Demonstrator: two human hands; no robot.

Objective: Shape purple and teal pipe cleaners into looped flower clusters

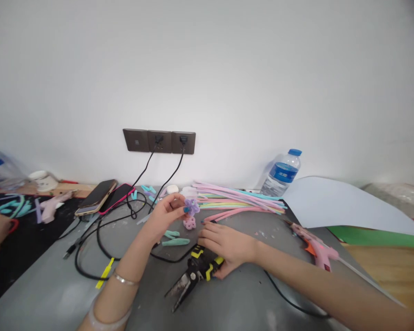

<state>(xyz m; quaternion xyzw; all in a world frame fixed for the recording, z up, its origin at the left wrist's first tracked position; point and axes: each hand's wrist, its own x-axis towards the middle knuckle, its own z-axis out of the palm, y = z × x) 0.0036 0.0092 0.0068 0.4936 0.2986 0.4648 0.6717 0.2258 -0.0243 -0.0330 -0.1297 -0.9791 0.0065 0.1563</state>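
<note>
Holding a purple flower shape point(192, 207) in a narrow pinch between the fingers of the left hand point(166, 214), over the table point(152, 305) and just beside a pink flower shape point(189, 223). With the right hand point(229, 246) laid over the handles of the pliers point(193, 275), cannot tell whether gripping or merely resting. Likely to crush the purple petals by squeezing too hard, or to snag the black cable point(170, 261) by swinging the parted jaws carelessly.

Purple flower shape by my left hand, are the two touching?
Touching. The head view shows the left hand holding the purple flower shape at its fingertips, with the thumb against it and no gap between.
</note>
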